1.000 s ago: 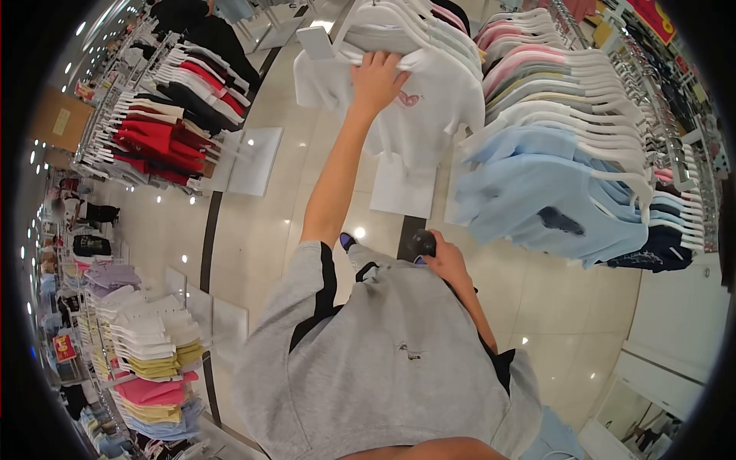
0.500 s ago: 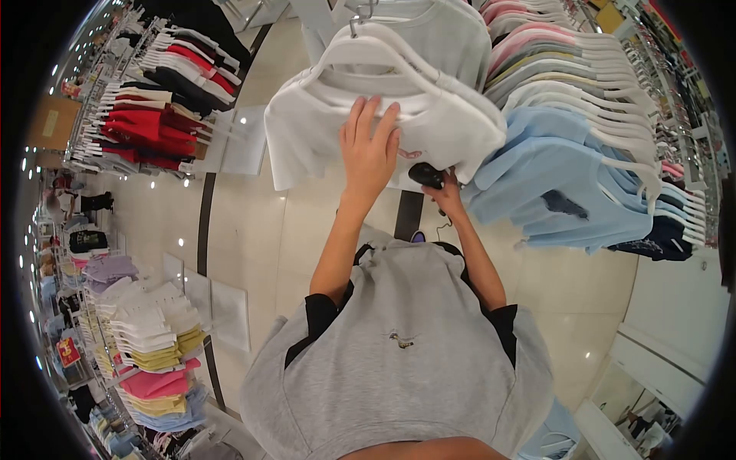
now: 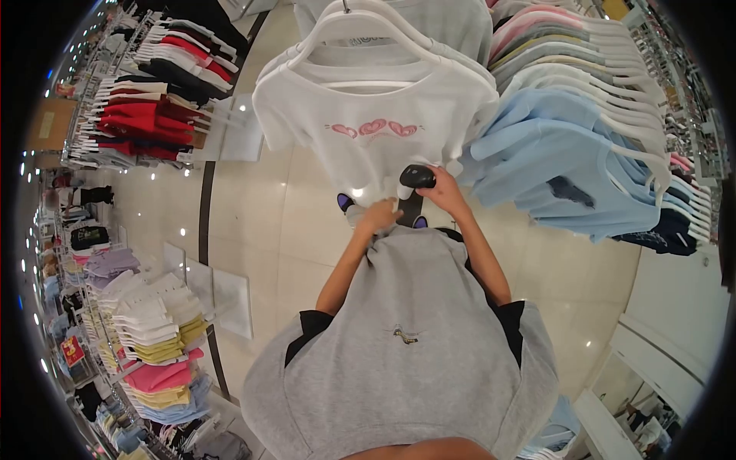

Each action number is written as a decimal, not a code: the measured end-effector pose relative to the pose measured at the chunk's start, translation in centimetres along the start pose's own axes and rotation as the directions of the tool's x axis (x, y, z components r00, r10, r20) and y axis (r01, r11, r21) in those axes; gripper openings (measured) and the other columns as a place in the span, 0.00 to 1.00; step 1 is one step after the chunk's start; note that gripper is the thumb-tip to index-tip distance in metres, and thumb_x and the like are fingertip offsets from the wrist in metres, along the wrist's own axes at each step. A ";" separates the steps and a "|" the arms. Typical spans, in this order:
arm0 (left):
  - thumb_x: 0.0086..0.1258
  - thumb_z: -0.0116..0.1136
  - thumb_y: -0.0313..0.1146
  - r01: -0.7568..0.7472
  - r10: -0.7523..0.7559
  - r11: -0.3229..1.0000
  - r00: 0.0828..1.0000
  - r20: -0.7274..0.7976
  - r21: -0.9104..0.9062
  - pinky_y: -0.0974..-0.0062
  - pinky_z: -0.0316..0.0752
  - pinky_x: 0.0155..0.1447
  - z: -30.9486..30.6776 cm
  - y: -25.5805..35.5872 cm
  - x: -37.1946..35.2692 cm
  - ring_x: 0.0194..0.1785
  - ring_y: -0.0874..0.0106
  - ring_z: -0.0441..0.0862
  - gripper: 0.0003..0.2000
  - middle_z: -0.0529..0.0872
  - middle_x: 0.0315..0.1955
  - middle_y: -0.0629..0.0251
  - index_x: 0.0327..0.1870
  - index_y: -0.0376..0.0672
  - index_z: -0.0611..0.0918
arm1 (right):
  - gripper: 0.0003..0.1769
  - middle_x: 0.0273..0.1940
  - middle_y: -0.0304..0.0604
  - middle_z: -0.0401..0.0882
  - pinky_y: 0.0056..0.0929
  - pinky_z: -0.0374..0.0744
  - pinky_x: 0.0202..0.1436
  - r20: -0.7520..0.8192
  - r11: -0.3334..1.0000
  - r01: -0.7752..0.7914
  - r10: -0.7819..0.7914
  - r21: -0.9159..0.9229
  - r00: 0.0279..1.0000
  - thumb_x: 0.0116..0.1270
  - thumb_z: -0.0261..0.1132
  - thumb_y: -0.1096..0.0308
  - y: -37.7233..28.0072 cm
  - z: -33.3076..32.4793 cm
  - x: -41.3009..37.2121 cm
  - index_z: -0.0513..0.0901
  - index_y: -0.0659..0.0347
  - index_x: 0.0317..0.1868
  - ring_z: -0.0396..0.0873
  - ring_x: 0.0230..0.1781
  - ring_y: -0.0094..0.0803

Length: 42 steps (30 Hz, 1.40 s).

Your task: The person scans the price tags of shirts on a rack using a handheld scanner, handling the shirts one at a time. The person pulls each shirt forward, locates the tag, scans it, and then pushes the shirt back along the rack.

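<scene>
A white T-shirt (image 3: 330,103) with a row of pink hearts hangs on a white hanger (image 3: 368,23) in front of me. My right hand (image 3: 446,192) is wrapped round a black handheld scanner (image 3: 418,176), rounded at the top, beside the shirt's lower right part. Below the shirt's lower edge is my left hand (image 3: 378,217), close to the scanner on its left. Motion blurs its fingers, so I cannot make out whether they hold anything.
Light blue shirts (image 3: 548,176) and other tops hang on the rack at right. Racks with red tops (image 3: 146,126) and white tops (image 3: 146,310) stand at left. A white cabinet (image 3: 675,291) is at lower right. Pale tiles (image 3: 253,230) cover the floor.
My left hand has left the shirt's chest and moved down toward my body. The shirt's heart print is now uncovered. The scanner has shifted slightly left, still in my right hand.
</scene>
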State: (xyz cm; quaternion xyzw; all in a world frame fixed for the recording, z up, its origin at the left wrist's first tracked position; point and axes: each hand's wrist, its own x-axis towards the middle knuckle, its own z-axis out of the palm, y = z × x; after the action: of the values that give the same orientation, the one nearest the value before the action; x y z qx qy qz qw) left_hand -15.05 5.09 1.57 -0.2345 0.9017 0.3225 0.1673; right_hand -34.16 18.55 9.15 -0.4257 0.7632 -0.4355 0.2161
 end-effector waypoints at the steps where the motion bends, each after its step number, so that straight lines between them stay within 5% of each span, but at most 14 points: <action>1: 0.69 0.59 0.46 -0.001 0.001 1.000 1.000 -0.003 0.003 0.59 0.74 0.61 0.4 0.7 0.1 0.58 0.52 0.81 0.28 0.84 0.53 0.48 0.64 0.37 0.75 | 0.34 0.48 0.55 0.81 0.39 0.77 0.54 0.056 0.999 -0.042 0.042 0.001 0.998 0.47 0.78 0.65 -0.8 -0.4 -0.1 0.80 0.64 0.57 0.80 0.50 0.51; 11: 0.65 0.64 0.43 -0.051 -0.027 0.964 0.958 -0.286 -0.262 0.57 0.78 0.53 -1.4 2.6 3.1 0.48 0.51 0.83 0.20 0.86 0.42 0.52 0.53 0.40 0.80 | 0.29 0.41 0.51 0.85 0.36 0.79 0.47 0.072 0.997 -0.014 0.019 -0.077 0.997 0.49 0.77 0.66 -3.2 -3.1 -1.1 0.82 0.65 0.52 0.83 0.42 0.44; 13: 0.62 0.69 0.46 -0.294 0.189 0.918 0.914 -0.359 -0.265 0.58 0.76 0.57 -1.4 3.9 3.4 0.55 0.49 0.80 0.27 0.83 0.49 0.49 0.58 0.40 0.77 | 0.23 0.34 0.42 0.85 0.30 0.80 0.39 0.305 0.882 -0.366 0.276 0.298 0.911 0.52 0.75 0.72 -7.8 -5.8 -0.4 0.82 0.66 0.49 0.83 0.34 0.30; 16: 0.59 0.73 0.45 -0.506 0.355 0.851 0.749 -0.559 -0.138 0.60 0.72 0.62 2.2 4.7 6.4 0.60 0.48 0.76 0.34 0.78 0.56 0.46 0.63 0.39 0.72 | 0.17 0.31 0.37 0.82 0.22 0.77 0.30 0.267 0.740 -0.213 0.047 0.638 0.963 0.55 0.72 0.75 -9.7 -7.1 0.5 0.82 0.67 0.46 0.77 0.25 0.20; 17: 0.58 0.73 0.39 -0.521 0.284 0.763 0.801 -0.527 -0.381 0.63 0.69 0.65 2.6 5.2 6.8 0.63 0.49 0.74 0.36 0.75 0.60 0.44 0.66 0.38 0.68 | 0.16 0.33 0.38 0.83 0.23 0.78 0.31 0.329 0.687 -0.302 0.097 0.661 0.939 0.56 0.71 0.77 -10.4 -8.0 0.8 0.82 0.68 0.46 0.78 0.26 0.22; 20: 0.62 0.66 0.30 -0.459 0.155 0.778 0.802 -0.576 -0.430 0.64 0.71 0.62 0.8 7.7 6.2 0.57 0.50 0.78 0.27 0.80 0.54 0.46 0.63 0.39 0.72 | 0.17 0.34 0.39 0.84 0.23 0.78 0.31 0.350 0.656 -0.296 0.052 0.694 0.935 0.56 0.72 0.77 -12.0 -9.3 1.3 0.82 0.68 0.47 0.78 0.27 0.22; 21: 0.65 0.57 0.23 -0.248 0.077 0.773 0.950 -0.301 -0.584 0.66 0.74 0.57 -2.0 8.5 4.7 0.52 0.54 0.82 0.19 0.84 0.46 0.49 0.59 0.39 0.76 | 0.18 0.35 0.39 0.84 0.22 0.79 0.31 0.324 0.648 -0.263 0.026 0.715 0.946 0.56 0.72 0.77 -12.3 -9.5 1.3 0.82 0.67 0.48 0.78 0.27 0.21; 24: 0.68 0.52 0.21 -0.433 -0.043 0.677 0.784 -0.619 -0.596 0.69 0.75 0.52 -1.8 8.2 4.5 0.44 0.63 0.83 0.14 0.86 0.39 0.53 0.54 0.39 0.80 | 0.20 0.34 0.37 0.83 0.22 0.78 0.31 0.246 0.676 -0.259 0.117 0.690 0.962 0.55 0.73 0.77 -13.2 -10.3 0.6 0.81 0.67 0.49 0.78 0.27 0.21; 27: 0.69 0.52 0.23 -0.365 -0.040 0.539 0.889 -0.457 -0.759 0.72 0.74 0.51 -1.7 6.8 4.3 0.44 0.69 0.82 0.15 0.86 0.41 0.54 0.56 0.38 0.79 | 0.22 0.33 0.35 0.82 0.21 0.76 0.30 0.108 0.775 -0.185 0.151 0.604 0.983 0.54 0.74 0.74 -11.3 -10.4 -0.1 0.81 0.66 0.51 0.76 0.26 0.20; 32: 0.70 0.55 0.28 -0.292 -0.048 0.623 0.912 -0.408 -0.726 0.71 0.76 0.51 -2.5 7.3 2.7 0.42 0.67 0.83 0.17 0.86 0.41 0.53 0.59 0.36 0.76 | 0.22 0.30 0.34 0.79 0.22 0.72 0.28 -0.009 0.851 -0.176 0.207 0.496 0.978 0.54 0.74 0.70 -7.9 -10.5 -1.7 0.81 0.66 0.50 0.73 0.24 0.19; 34: 0.67 0.60 0.31 -0.090 -0.084 0.865 0.944 -0.319 -0.493 0.67 0.77 0.51 -4.8 9.0 0.9 0.40 0.58 0.84 0.21 0.86 0.41 0.51 0.60 0.36 0.74 | 0.20 0.30 0.33 0.79 0.23 0.72 0.29 -0.042 0.874 -0.207 0.250 0.440 0.967 0.55 0.74 0.70 -7.5 -10.3 -2.6 0.80 0.66 0.48 0.73 0.24 0.20; 36: 0.63 0.64 0.31 -0.228 0.090 0.901 0.931 -0.353 -0.370 0.61 0.75 0.57 -8.4 10.1 -0.6 0.49 0.50 0.81 0.25 0.83 0.48 0.49 0.61 0.37 0.72 | 0.20 0.30 0.34 0.79 0.23 0.73 0.29 -0.078 0.886 -0.202 0.256 0.417 0.963 0.56 0.73 0.70 -7.7 -10.0 -3.4 0.80 0.66 0.48 0.74 0.25 0.20; 38: 0.62 0.64 0.28 -0.418 0.308 0.906 0.535 -0.787 0.070 0.56 0.68 0.66 -12.1 11.6 -1.6 0.60 0.48 0.76 0.25 0.80 0.57 0.48 0.61 0.38 0.74 | 0.21 0.30 0.35 0.80 0.22 0.74 0.30 -0.120 0.842 -0.215 0.312 0.495 0.943 0.56 0.73 0.70 -6.6 -9.0 -4.4 0.79 0.65 0.50 0.75 0.26 0.20; 42: 0.63 0.63 0.29 -0.288 0.393 0.888 0.070 -0.917 0.359 0.53 0.65 0.63 -23.5 13.6 -1.8 0.57 0.50 0.74 0.19 0.79 0.54 0.51 0.56 0.38 0.77 | 0.23 0.31 0.37 0.81 0.22 0.76 0.29 -0.082 0.784 -0.329 0.432 0.527 0.898 0.56 0.73 0.68 -5.2 -7.3 -6.0 0.79 0.65 0.52 0.77 0.26 0.20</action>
State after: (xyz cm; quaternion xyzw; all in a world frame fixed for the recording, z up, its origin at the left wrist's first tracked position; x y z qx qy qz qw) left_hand -24.26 -0.57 26.49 -0.1609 0.8337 0.0874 -0.5210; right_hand -33.60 25.71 17.18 -0.1458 0.7116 -0.6052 0.3257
